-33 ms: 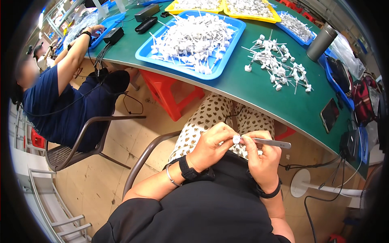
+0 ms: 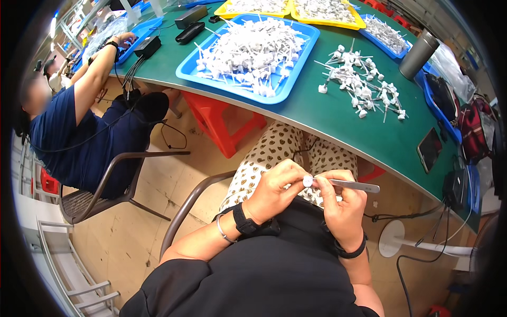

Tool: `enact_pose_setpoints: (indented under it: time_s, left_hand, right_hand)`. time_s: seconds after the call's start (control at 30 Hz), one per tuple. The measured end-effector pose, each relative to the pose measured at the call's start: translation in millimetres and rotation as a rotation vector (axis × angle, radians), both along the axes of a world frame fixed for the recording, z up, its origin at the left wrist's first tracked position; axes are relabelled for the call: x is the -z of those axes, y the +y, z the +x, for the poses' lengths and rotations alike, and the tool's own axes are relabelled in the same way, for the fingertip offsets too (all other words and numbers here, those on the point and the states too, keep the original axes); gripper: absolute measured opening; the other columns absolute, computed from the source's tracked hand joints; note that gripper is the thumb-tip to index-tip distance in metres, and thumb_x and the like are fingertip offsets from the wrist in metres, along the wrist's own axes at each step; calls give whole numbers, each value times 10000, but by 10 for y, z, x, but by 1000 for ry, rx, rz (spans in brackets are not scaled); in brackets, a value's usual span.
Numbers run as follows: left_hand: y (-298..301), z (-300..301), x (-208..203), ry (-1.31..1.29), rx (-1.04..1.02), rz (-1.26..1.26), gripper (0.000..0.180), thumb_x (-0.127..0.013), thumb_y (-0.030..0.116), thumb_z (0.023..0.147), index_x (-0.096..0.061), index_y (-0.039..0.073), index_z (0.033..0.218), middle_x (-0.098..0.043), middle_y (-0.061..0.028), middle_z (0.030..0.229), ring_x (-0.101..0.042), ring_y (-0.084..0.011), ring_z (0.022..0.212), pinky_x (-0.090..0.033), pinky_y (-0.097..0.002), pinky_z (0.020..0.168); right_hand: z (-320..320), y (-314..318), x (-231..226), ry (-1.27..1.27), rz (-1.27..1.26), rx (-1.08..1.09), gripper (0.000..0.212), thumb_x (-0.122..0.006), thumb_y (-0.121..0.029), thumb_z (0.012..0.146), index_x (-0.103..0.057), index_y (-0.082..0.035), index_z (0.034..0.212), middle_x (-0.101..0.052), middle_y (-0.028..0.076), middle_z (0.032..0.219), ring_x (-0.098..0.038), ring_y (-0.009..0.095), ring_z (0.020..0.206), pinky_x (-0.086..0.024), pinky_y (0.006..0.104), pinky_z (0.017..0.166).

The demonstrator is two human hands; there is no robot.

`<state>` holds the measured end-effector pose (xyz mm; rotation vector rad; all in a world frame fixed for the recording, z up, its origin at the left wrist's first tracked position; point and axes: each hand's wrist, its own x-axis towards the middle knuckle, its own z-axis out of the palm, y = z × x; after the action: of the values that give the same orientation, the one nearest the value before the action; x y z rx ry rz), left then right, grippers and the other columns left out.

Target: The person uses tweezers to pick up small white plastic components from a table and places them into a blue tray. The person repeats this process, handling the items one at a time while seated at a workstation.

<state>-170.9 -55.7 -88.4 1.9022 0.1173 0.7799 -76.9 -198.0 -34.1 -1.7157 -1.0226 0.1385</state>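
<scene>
Over my lap, my left hand (image 2: 279, 186) pinches a small white plastic part (image 2: 308, 181) with a round end, between thumb and fingers. My right hand (image 2: 341, 203) is closed around metal tweezers (image 2: 355, 185), whose flat end sticks out to the right. The tips of the tweezers are hidden by the fingers beside the white part. Beyond my hands, a blue tray (image 2: 185, 71) on the table is heaped with similar white parts with thin stems. To its right, a loose group of such parts (image 2: 359, 87) lies on the green tabletop.
Yellow trays (image 2: 364, 24) of white parts stand at the back of the table (image 2: 296, 113). On the right are a grey metal flask (image 2: 420, 55), a phone (image 2: 429, 150) and a dark red bag (image 2: 475, 124). A co-worker (image 2: 79, 121) sits at the left. A red stool (image 2: 222, 119) is under the table.
</scene>
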Motion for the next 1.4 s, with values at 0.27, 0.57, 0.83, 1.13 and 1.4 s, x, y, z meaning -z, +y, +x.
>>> enact_pose_setpoints:
  time_s: [0.27, 0.57, 0.83, 1.13, 1.4]
  left_hand:
    - [7, 0, -29, 35, 33, -193, 110, -715, 15, 886, -722, 16, 996, -637, -67, 898, -620, -131, 736, -506, -257, 637]
    - [-16, 1, -23, 16, 45, -244, 113, -716, 4, 883, -725, 16, 995, -637, -64, 911, -609, -118, 730, -503, -249, 627]
    - [-9, 0, -18, 16, 53, -235, 124, -713, 9, 888, -729, 29, 1010, -636, -61, 920, -612, -118, 737, -505, -248, 630]
    - [-3, -6, -45, 18, 48, -203, 134, -717, 4, 880, -741, 48, 1005, -632, -57, 923, -618, -123, 754, -509, -248, 649]
    - [-1, -20, -52, 36, 54, -214, 143, -724, 10, 878, -745, 58, 1011, -628, -53, 928, -622, -121, 768, -513, -249, 665]
  right_hand:
    - [-39, 40, 84, -9, 253, 60, 107, -694, 4, 902, -660, 38, 998, -709, 114, 941, -697, 177, 761, -559, 279, 675]
    - [-39, 48, 147, 65, 233, 33, 104, -693, -20, 918, -675, 33, 1006, -707, 108, 956, -681, 154, 773, -537, 258, 641]
    - [-52, 78, 157, 152, 276, 39, 83, -676, -21, 936, -671, 35, 997, -715, 86, 901, -695, 135, 763, -531, 233, 622]
    - [-54, 87, 147, 194, 316, 8, 82, -654, 9, 941, -637, 42, 1015, -712, 100, 915, -710, 151, 786, -551, 245, 645]
    - [-30, 59, 122, 49, 218, 13, 68, -661, 6, 932, -654, 34, 994, -710, 109, 929, -710, 169, 770, -563, 260, 653]
